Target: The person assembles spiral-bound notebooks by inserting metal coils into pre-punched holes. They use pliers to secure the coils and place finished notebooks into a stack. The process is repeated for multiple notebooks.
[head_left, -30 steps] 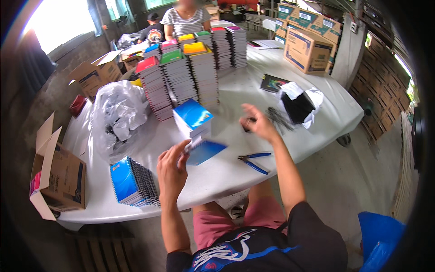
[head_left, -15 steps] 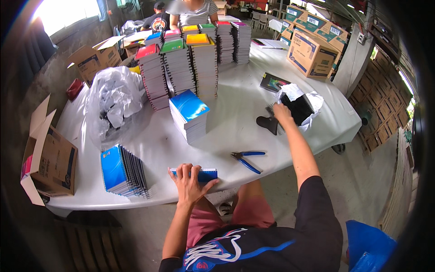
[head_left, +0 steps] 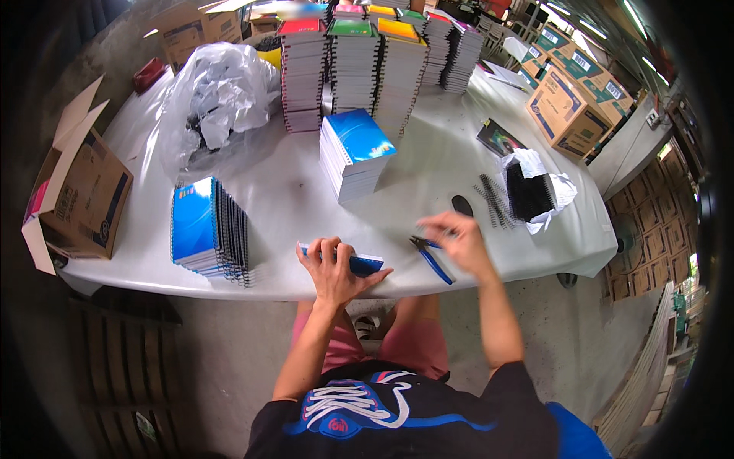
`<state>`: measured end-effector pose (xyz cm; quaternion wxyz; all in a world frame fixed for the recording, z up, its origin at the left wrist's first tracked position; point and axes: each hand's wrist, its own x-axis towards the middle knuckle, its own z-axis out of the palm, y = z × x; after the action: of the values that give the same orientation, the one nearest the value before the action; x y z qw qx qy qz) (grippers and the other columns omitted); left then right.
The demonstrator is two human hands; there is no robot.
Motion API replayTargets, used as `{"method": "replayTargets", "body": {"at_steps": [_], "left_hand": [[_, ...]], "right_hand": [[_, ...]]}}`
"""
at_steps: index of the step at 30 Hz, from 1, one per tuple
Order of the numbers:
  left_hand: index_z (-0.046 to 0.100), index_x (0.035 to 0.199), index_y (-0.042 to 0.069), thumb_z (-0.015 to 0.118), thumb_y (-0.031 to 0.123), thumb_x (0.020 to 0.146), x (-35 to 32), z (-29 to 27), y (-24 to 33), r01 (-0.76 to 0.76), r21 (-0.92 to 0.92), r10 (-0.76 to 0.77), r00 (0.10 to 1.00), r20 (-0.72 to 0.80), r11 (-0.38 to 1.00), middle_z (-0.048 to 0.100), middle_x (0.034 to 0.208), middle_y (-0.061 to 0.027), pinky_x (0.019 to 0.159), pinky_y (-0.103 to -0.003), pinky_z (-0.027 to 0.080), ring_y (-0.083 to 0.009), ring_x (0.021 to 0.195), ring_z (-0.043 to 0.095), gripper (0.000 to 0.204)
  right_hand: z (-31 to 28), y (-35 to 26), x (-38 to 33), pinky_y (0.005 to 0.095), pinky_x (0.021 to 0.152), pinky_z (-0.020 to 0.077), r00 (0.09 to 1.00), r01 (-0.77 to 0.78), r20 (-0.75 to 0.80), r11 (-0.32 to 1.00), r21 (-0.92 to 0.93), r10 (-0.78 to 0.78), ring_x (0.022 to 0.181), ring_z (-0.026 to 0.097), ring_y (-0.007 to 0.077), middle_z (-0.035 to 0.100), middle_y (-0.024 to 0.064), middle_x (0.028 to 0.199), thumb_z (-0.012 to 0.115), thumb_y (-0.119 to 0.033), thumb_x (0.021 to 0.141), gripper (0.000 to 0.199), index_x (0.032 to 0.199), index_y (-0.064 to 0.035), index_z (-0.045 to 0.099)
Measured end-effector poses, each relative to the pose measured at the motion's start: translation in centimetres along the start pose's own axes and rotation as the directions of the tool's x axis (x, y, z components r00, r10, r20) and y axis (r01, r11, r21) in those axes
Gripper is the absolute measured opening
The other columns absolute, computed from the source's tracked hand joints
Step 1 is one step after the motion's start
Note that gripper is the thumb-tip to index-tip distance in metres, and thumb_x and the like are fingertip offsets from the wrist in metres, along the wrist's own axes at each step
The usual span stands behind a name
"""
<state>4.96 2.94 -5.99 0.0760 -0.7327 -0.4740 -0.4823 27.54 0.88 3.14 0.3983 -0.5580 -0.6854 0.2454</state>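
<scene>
A brown cardboard box (head_left: pixel 76 195) stands open at the far left end of the white table (head_left: pixel 283 191). Next to it is a row of blue notebooks (head_left: pixel 208 229) standing on edge, and behind them a clear plastic bag (head_left: pixel 218 99).

Near the middle, at the table's front edge, lies one blue notebook (head_left: pixel 359 265). It lies flat, and its long side runs left to right along the edge. The left hand (head_left: pixel 330 269) lies flat on top of it with the fingers spread, pressing it down, not gripping it. Behind it is a short stack of notebooks (head_left: pixel 353 157) with a blue cover on top, and farther back are tall stacks of notebooks (head_left: pixel 359 65).

Just to the right of the flat notebook lie pliers (head_left: pixel 432 260) with blue handles. Their handles point toward the person and to the right. The right hand (head_left: pixel 459 239) is right over the pliers, so it is the closer hand to them. It is blurred, so I cannot tell if it is closed on anything. Farther right lie loose black wire coils (head_left: pixel 493 200), and a white bag of black coils (head_left: pixel 531 191) beside them.
</scene>
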Motion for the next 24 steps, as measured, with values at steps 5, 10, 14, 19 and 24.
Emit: {"method": "replayTargets", "body": {"at_steps": [5, 10, 14, 19, 24], "left_hand": [[0.048, 0.076, 0.012, 0.077, 0.058, 0.053, 0.0, -0.3, -0.4, 0.025, 0.086, -0.026, 1.0, 0.011, 0.996, 0.043, 0.089, -0.0074, 0.083, -0.047, 0.029, -0.0288, 0.094, 0.039, 0.059], [0.049, 0.08, 0.013, 0.075, 0.058, 0.054, 0.3, -0.2, -0.7, 0.031, 0.054, -0.034, 0.999, 0.04, 0.998, 0.043, 0.092, -0.0064, 0.082, -0.046, 0.028, -0.028, 0.094, 0.039, 0.058], [0.049, 0.082, 0.014, 0.075, 0.057, 0.052, 0.5, 0.0, -0.9, 0.051, 0.069, -0.057, 0.994, 0.092, 0.996, 0.043, 0.094, -0.0063, 0.082, -0.046, 0.027, -0.0275, 0.096, 0.038, 0.059], [0.049, 0.083, 0.014, 0.075, 0.055, 0.05, 0.9, 0.1, -0.2, 0.066, 0.081, -0.073, 0.993, 0.088, 0.995, 0.043, 0.094, -0.006, 0.082, -0.048, 0.027, -0.0274, 0.097, 0.038, 0.059], [0.049, 0.083, 0.013, 0.074, 0.056, 0.05, 1.1, 0.1, 0.2, 0.103, 0.121, -0.112, 0.991, 0.075, 0.987, 0.043, 0.091, -0.0059, 0.085, -0.05, 0.026, -0.0273, 0.097, 0.039, 0.059]], "right_hand": [[6.0, -1.0, -1.8, 0.0274, 0.072, 0.0477, 1.0, -0.019, -0.014, 0.985, 0.169, 0.022, 0.08, 0.061, 0.0171, 0.064, 0.0077, 0.091, 0.07, -0.002, 0.075, 0.02, 0.094, -0.0072, 0.071], [6.9, -0.6, -1.2, 0.0271, 0.074, 0.0479, 1.0, 0.001, -0.004, 0.985, 0.173, 0.0, 0.082, 0.061, 0.0159, 0.063, 0.0076, 0.092, 0.071, 0.002, 0.072, 0.024, 0.094, -0.0072, 0.071], [6.2, 0.0, -0.7, 0.0266, 0.075, 0.0478, 0.993, -0.052, 0.112, 0.962, 0.269, 0.023, 0.081, 0.06, 0.014, 0.063, 0.0065, 0.092, 0.071, 0.002, 0.072, 0.023, 0.094, -0.0047, 0.07], [5.9, 1.0, -0.6, 0.0248, 0.072, 0.0468, 0.984, -0.103, 0.173, 0.934, 0.343, 0.045, 0.081, 0.059, 0.0121, 0.064, 0.0045, 0.089, 0.071, 0.001, 0.073, 0.021, 0.094, -0.0031, 0.07], [5.2, -1.0, -0.5, 0.0243, 0.067, 0.0461, 0.968, -0.128, 0.237, 0.976, 0.177, 0.084, 0.072, 0.058, 0.0128, 0.066, 0.006, 0.082, 0.069, -0.003, 0.077, 0.019, 0.096, -0.0057, 0.07]]}}
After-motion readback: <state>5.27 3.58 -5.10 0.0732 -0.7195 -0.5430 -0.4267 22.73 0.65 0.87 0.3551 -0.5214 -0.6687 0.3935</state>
